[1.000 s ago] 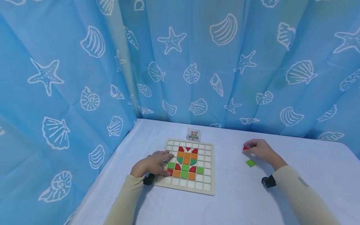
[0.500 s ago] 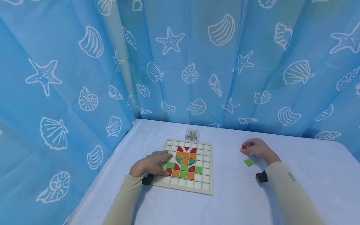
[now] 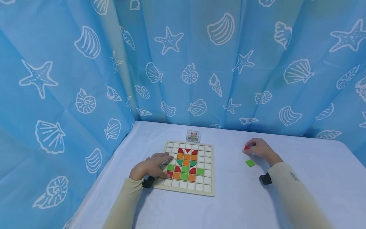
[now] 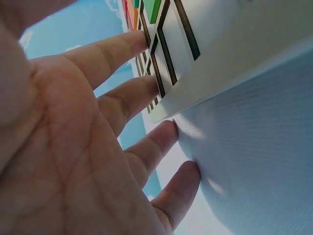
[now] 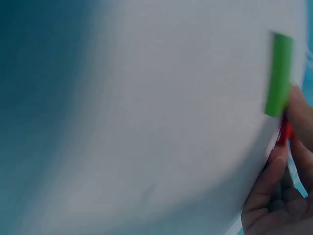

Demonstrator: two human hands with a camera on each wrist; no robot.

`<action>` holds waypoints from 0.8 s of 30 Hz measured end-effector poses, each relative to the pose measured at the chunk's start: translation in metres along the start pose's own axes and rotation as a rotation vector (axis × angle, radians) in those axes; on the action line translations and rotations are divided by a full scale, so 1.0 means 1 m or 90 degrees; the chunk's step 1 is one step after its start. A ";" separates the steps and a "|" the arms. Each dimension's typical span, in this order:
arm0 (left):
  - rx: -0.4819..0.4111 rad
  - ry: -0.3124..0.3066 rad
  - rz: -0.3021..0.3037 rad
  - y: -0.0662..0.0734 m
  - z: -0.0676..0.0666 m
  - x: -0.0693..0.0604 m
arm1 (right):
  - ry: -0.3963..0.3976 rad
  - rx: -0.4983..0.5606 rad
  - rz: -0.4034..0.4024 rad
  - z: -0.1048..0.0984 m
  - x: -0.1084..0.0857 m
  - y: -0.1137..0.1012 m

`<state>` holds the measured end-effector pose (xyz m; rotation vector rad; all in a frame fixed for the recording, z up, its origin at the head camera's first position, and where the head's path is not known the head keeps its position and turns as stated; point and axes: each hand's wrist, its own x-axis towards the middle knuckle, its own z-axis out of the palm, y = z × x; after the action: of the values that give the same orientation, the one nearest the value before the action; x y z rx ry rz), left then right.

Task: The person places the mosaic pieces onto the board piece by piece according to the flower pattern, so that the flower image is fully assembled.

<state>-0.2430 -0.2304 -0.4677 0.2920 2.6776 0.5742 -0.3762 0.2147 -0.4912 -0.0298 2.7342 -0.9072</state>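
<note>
On the white cloth lies a square board (image 3: 213, 178) of white cells, where red, orange and green tiles form a pattern. My left hand (image 3: 151, 166) rests on its left side with fingers spread; in the left wrist view two fingertips touch the grid and two reach the cloth beside the frame. Off to the right, my right hand (image 3: 259, 149) pinches a small red tile (image 3: 246, 148) between thumb and fingers, low over the cloth. A loose green tile (image 3: 250, 163) lies just nearer than that hand. The red tile (image 5: 283, 131) is partly hidden by fingers in the right wrist view.
Behind the board is a small card (image 3: 193, 136) printed with a similar gridded pattern. A blue curtain (image 3: 174, 79) with shells and starfish hangs along the table's back and left sides. White cloth (image 3: 228, 178) spreads between the board and the green tile.
The whole head view shifts slightly left. My right hand stays near the same place, pinching the red tile throughout. My left hand keeps its place on the board.
</note>
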 end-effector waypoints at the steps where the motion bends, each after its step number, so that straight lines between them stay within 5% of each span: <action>1: -0.002 0.001 0.000 0.000 -0.001 0.000 | 0.010 -0.007 -0.008 0.000 -0.001 -0.002; 13: 0.009 0.004 0.013 0.001 0.002 0.002 | 0.114 -0.048 -0.107 0.012 -0.017 -0.024; 24: 0.008 0.002 -0.002 0.001 -0.001 -0.001 | 0.076 0.065 -0.114 0.045 -0.040 -0.071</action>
<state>-0.2418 -0.2298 -0.4660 0.2911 2.6851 0.5578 -0.3304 0.1355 -0.4741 -0.2119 2.8250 -1.1304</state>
